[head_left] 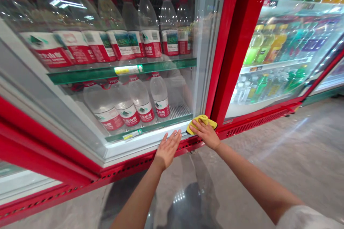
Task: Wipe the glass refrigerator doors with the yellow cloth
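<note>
A yellow cloth [202,118] with a dark edge is bunched under my right hand [206,133], at the lower right corner of a glass fridge door [188,89]. My right fingers press the cloth against the door's bottom frame. My left hand [169,146] lies flat on the lower frame [145,145] just to the left, fingers stretched out, holding nothing. Behind the glass, water bottles [162,105] with red and white labels stand on the bottom shelf, and more large bottles [150,28] with red caps fill the shelf above.
Red frame posts [233,43] separate this door from a second fridge [268,68] on the right, stocked with coloured drinks. A vented red base strip [129,168] runs below the doors. The shiny grey floor [258,171] carries dark reflections.
</note>
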Motion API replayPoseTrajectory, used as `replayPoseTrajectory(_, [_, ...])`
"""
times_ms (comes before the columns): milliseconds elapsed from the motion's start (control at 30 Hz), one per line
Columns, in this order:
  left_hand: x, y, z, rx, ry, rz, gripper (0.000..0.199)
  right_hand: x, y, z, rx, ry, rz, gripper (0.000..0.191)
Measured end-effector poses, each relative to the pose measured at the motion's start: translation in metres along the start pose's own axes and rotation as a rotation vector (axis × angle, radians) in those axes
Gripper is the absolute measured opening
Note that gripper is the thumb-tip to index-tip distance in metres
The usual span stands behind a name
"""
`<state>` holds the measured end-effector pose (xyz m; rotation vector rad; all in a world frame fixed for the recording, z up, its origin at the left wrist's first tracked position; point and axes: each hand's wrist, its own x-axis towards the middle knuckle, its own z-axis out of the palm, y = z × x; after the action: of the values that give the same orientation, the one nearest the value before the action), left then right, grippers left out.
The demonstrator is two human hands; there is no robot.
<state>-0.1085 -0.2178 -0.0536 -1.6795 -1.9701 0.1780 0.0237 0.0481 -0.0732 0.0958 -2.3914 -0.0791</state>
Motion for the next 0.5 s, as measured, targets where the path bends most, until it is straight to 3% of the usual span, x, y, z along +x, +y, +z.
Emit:
replayPoseTrajectory(67, [0.005, 0.003, 0.001, -0.018, 0.032, 0.019, 0.082, -0.004, 0.011, -0.008, 0.002, -0.016, 0.042, 0.074])
replayPoseTrajectory(133, [0.010, 0.006, 0.002, -0.045, 0.070, 0.024, 0.081, -0.003, 0.019, -0.015, 0.008, 0.038, 0.175, 0.079])
replayPoseTrajectory(233, [0.018, 0.011, 0.002, -0.078, 0.116, 0.029, 0.080, -0.002, 0.019, -0.014, 0.038, 0.063, 0.270, 0.085])
replayPoseTrajectory(333, [0.024, 0.014, 0.003, -0.099, 0.145, 0.022, 0.079, -0.014, 0.008, -0.004, 0.050, -0.017, 0.239, 0.081])
replayPoseTrajectory(500, [0.026, 0.015, 0.014, -0.104, 0.153, 0.033, 0.082, -0.042, 0.006, 0.005, 0.052, -0.264, 0.140, 0.069])
